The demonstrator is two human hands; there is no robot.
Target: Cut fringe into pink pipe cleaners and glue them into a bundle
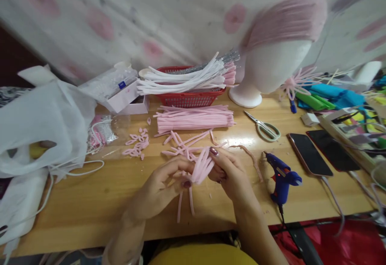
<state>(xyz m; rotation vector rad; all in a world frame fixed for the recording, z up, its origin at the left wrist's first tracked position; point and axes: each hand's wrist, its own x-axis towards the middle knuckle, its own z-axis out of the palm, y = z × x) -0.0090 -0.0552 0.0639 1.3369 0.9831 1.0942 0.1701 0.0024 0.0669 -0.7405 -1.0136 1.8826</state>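
Between my two hands, just above the wooden table, is a looped bunch of pink pipe cleaners (202, 166). My left hand (169, 178) pinches the bunch at its lower left end, with thumb and fingers closed on it. On the other side my right hand (227, 170) grips the upper right part between thumb and fingers. Two pink stems hang down below my left hand. Loose pink pipe cleaners (183, 144) lie criss-crossed right behind my hands. Farther back rests a thick bundle of straight pink pipe cleaners (194, 120). Small folded pink petal shapes (135, 144) are scattered to the left.
A red basket (191, 99) holds white and pink pipe cleaners. Scissors (265, 128), a blue glue gun (282, 176) and two phones (310, 154) lie to the right. A white mannequin head (268, 68) stands behind. White plastic bags (51, 116) and a cable occupy the left.
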